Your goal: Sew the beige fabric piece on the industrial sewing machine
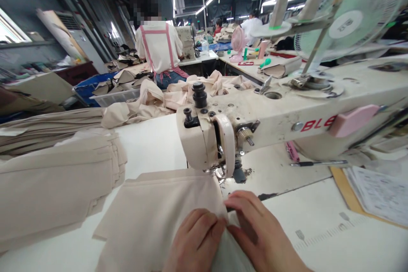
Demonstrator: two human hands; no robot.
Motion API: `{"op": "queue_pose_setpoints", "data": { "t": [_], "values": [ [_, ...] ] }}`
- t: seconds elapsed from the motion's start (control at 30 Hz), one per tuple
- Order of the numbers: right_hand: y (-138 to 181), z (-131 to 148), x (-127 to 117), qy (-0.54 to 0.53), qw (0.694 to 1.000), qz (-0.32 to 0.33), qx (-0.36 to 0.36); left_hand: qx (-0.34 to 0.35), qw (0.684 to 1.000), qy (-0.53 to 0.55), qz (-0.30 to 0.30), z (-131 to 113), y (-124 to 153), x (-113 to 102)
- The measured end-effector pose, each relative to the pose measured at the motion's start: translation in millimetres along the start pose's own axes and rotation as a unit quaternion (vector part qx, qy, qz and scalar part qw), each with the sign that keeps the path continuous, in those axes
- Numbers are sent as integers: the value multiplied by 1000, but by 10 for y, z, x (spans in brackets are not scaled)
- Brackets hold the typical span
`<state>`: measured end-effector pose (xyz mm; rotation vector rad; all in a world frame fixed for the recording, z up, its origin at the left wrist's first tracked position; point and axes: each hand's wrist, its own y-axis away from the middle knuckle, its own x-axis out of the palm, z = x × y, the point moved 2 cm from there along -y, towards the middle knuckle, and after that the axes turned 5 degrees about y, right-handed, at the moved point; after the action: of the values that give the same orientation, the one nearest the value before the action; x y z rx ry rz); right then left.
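Note:
A beige fabric piece (149, 208) lies flat on the white sewing table, its far right corner under the needle area of an industrial sewing machine (204, 136). My left hand (197, 238) rests on the cloth with curled fingers, pinching its right edge. Just to the right, my right hand (261, 229) is bent round that same edge, fingertips and thumb on the fabric close to the left fingertips. The needle and presser foot are mostly hidden behind the machine's pale guard (225, 144).
Stacked beige pieces (60, 178) lie at the left, with crumpled cloth (191, 91) behind the machine. At the right are a pen (318, 163), papers (379, 191) and thread cones (282, 2). A person (157, 46) in a pink-strapped apron sits ahead, facing away.

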<state>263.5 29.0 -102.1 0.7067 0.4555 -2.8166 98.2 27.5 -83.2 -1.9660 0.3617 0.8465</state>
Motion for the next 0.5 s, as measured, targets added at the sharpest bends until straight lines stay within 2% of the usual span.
{"op": "queue_pose_setpoints", "data": {
  "t": [0.07, 0.13, 0.2, 0.3, 0.4, 0.5],
  "values": [
    [-61, -3, -39, 118, 980, 16, -161, -43, 998, 46, 17, 61, -15, -26],
    [-133, 4, -55, 176, 951, 53, -250, -111, 992, 45, 49, 196, -60, -75],
    [-192, 20, -63, 205, 936, 70, -278, -150, 984, -8, 95, 367, -113, -122],
    [-233, 53, -62, 219, 926, 61, -303, -140, 977, -54, 150, 591, -161, -141],
    [-268, 41, -44, 226, 921, 50, -315, -139, 974, -61, 169, 727, -181, -107],
    [-333, -25, -18, 223, 921, 35, -318, -168, 968, -67, 176, 806, -241, -73]
  ]
}}
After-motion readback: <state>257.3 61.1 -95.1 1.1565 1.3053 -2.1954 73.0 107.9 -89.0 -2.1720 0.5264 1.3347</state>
